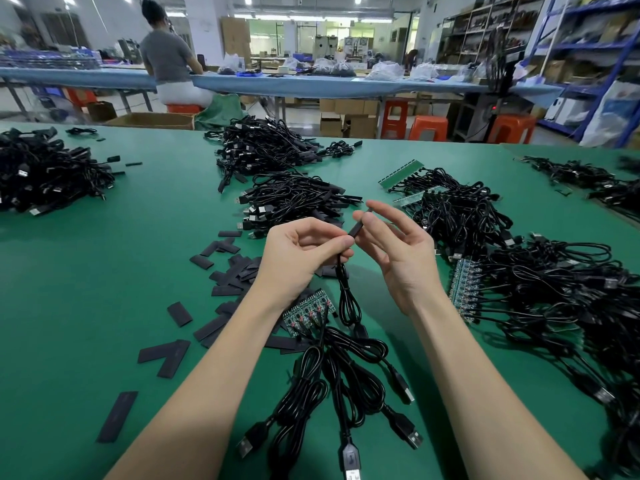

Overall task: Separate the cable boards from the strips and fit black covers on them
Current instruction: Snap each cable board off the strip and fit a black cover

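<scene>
My left hand (298, 252) pinches a black cable (346, 292) just below its board end, above the green table. A black cover (358, 226) sits on that end, and my right hand (398, 251) holds it between thumb and forefinger, the other fingers spread. The cable hangs down in a loop to the table. Under my left wrist lies a green strip of cable boards (308, 313) with its cables (332, 382) running toward me. Loose flat black covers (228, 271) are scattered to the left of my hands.
A pile of covered cables (294, 199) lies beyond my hands, with larger heaps at the back (263, 147) and far left (45, 171). More board strips with cables (519, 282) fill the right side. A person (169, 60) sits at a far bench.
</scene>
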